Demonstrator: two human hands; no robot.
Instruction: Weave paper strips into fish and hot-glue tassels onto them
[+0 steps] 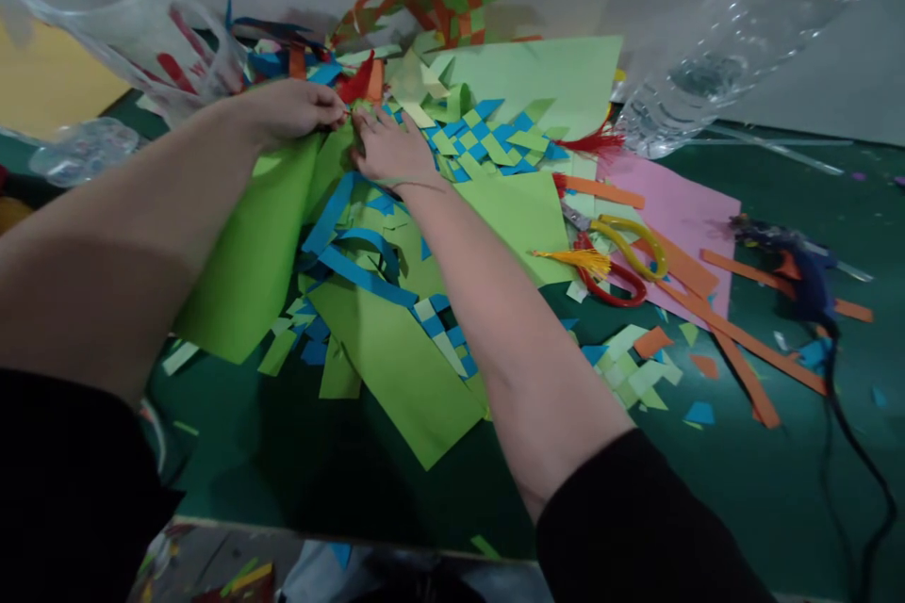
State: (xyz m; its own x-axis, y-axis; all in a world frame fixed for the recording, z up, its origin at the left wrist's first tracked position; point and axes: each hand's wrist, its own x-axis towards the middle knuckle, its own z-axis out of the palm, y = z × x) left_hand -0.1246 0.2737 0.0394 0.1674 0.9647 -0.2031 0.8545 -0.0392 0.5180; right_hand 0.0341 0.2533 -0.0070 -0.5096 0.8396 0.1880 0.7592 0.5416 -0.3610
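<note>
Both busy at eleven o'clock; left hand [301, 105] pinched together; right hand [396, 146], grip I can't tell. A dragging left forearm [162, 198] could crease the green sheet [255, 259] at nine.

Checkered blue-and-green woven paper [477, 141] lies spread out, uneven at its edges.

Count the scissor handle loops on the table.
2: a yellow loop to the right of the yellow tassel, and a red loop just nearer the table's front edge. More could be hidden.
</note>
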